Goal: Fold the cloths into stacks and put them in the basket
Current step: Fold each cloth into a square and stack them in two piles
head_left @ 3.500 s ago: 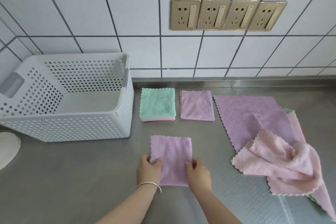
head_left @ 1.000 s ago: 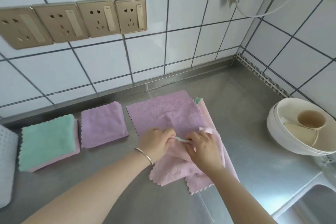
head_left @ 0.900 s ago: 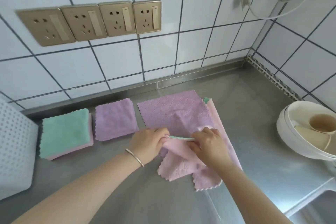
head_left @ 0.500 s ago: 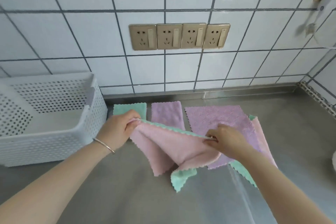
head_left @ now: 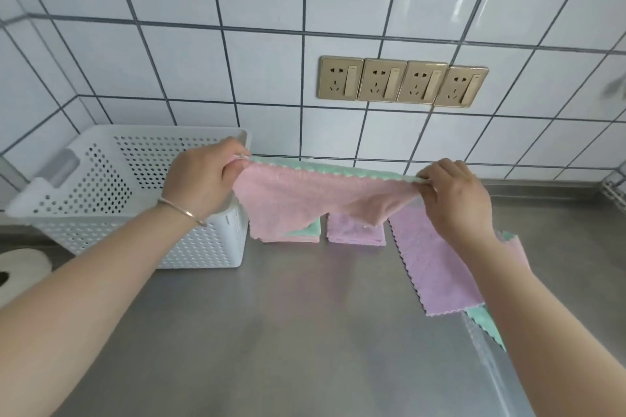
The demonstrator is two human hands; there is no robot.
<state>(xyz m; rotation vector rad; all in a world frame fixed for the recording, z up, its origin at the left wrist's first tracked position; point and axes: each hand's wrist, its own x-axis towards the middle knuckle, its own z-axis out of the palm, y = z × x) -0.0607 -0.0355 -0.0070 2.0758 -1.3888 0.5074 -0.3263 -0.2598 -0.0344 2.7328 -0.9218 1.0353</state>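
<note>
Pink cloth stretched in the air

Left hand [head_left: 200, 179] and right hand [head_left: 455, 195] each pinch a top corner of the pink cloth [head_left: 315, 196], held above the counter [head_left: 288, 332] near its back edge, beside the basket [head_left: 111, 200].

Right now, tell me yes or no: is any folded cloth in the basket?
No: the basket shows only bare perforated walls inside, while the folded cloths sit on the counter beside it.
</note>
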